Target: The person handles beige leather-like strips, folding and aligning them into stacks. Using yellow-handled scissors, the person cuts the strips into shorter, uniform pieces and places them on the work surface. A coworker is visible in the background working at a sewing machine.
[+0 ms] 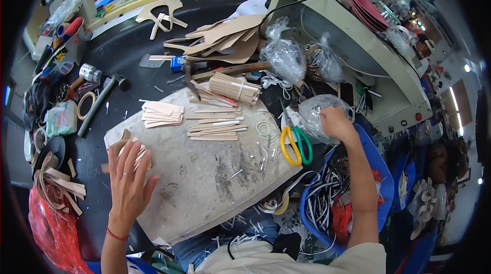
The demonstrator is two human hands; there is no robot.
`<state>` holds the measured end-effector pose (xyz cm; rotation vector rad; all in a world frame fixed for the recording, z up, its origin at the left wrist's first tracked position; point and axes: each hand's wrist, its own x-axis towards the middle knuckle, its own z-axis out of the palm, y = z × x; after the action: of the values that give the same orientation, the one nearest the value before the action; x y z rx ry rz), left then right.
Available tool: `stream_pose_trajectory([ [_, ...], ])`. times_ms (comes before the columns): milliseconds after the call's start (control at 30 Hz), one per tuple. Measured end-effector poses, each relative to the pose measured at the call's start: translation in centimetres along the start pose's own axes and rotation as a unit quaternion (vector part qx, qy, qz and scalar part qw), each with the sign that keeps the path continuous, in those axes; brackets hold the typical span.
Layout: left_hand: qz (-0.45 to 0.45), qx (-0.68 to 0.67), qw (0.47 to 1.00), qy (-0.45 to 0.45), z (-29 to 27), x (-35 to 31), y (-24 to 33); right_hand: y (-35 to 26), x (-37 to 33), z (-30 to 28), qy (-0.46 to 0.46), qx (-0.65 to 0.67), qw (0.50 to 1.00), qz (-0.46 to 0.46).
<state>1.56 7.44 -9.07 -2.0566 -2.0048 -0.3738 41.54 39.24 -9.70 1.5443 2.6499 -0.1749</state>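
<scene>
My left hand [128, 169] lies with its fingers stretched out over a small pile of beige pieces [141, 156] at the left edge of a worn stone-like slab [197, 182]. The palm hides part of the pile. On the right, my right hand [336, 123] is closed at a clear plastic bag [314, 113]; its fingertips and anything between them are hidden. Scissors [292, 146] with yellow and green handles lie between the bag and the slab. Flat beige strips [217, 129], a fanned stack of wider pieces [162, 114] and a tied bundle of strips [235, 88] rest on the slab's far half.
A hammer [225, 73] lies behind the strips. Large beige cut-outs [230, 38] are heaped farther back. A pale machine [353, 33] stands at the far right. Below my right forearm is a blue bin [386, 171] with black-and-white strips. A red bag [53, 228] sits at the left.
</scene>
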Motion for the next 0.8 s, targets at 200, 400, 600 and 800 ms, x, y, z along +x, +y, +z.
stream_pose_trajectory([
  [200, -0.054, 0.002, 0.998, -0.024, -0.3, -2.0, -0.4, -0.4, 0.2, 1.8, 0.111, 0.091, 0.984, -0.107],
  [400, -0.045, -0.074, 0.996, -0.018, -1.5, -2.6, 1.5, -0.6, 0.8, 2.6, 0.108, 0.062, 0.987, -0.105],
  [600, -0.011, -0.114, 0.993, -0.022, -1.0, -2.9, 2.8, -2.1, 1.0, -0.9, 0.134, 0.000, 0.986, -0.096],
  [800, -0.028, -0.101, 0.994, -0.023, -1.4, -4.6, 3.0, -4.6, -0.8, -3.0, 0.227, -0.028, 0.961, -0.152],
])
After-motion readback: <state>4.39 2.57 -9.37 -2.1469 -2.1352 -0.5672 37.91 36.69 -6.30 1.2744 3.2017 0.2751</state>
